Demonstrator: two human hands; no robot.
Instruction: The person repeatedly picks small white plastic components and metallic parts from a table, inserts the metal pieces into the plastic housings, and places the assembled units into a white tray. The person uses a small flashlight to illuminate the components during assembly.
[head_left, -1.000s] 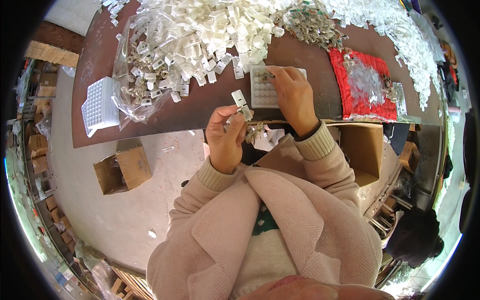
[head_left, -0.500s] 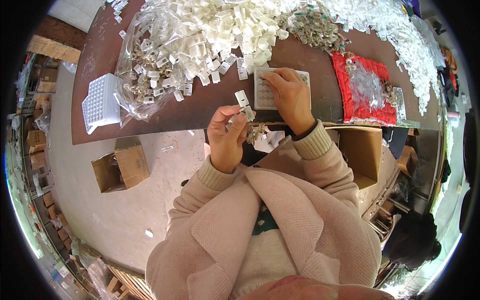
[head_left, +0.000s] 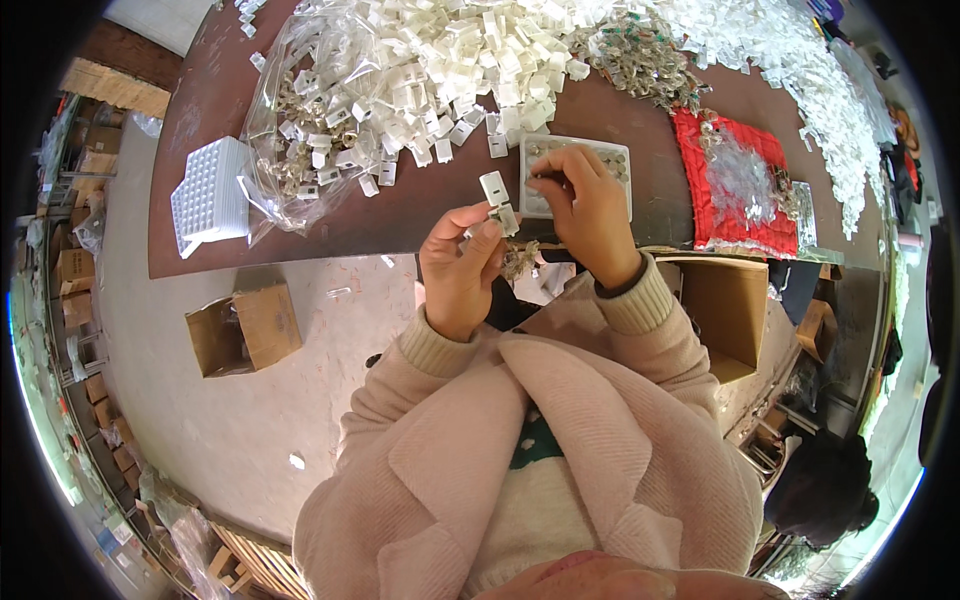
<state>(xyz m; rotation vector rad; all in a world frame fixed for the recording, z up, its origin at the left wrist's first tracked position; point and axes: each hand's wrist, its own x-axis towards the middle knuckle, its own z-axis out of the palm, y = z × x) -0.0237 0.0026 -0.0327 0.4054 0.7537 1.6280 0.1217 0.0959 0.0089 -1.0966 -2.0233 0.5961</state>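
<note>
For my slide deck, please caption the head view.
Left hand holding white parts, right hand over a white tray on a brown table.

From where I stand, the brown tabletop [head_left: 650,150] is half buried. A big heap of white plastic pieces [head_left: 455,70] sprawls over its far middle, running into a clear plastic bag [head_left: 275,215] on the left. A stack of white trays [head_left: 212,195] sits near the left end, and a single white tray [head_left: 538,203] lies by the near edge. Right of the heap come a mound of metallic parts [head_left: 645,65], a bright red cloth [head_left: 705,200] and a long drift of translucent pieces [head_left: 800,90]. On the pale floor [head_left: 330,400] rests an open cardboard box [head_left: 270,325], with a small white scrap [head_left: 297,461] farther off (litter, by the look of it).
</note>
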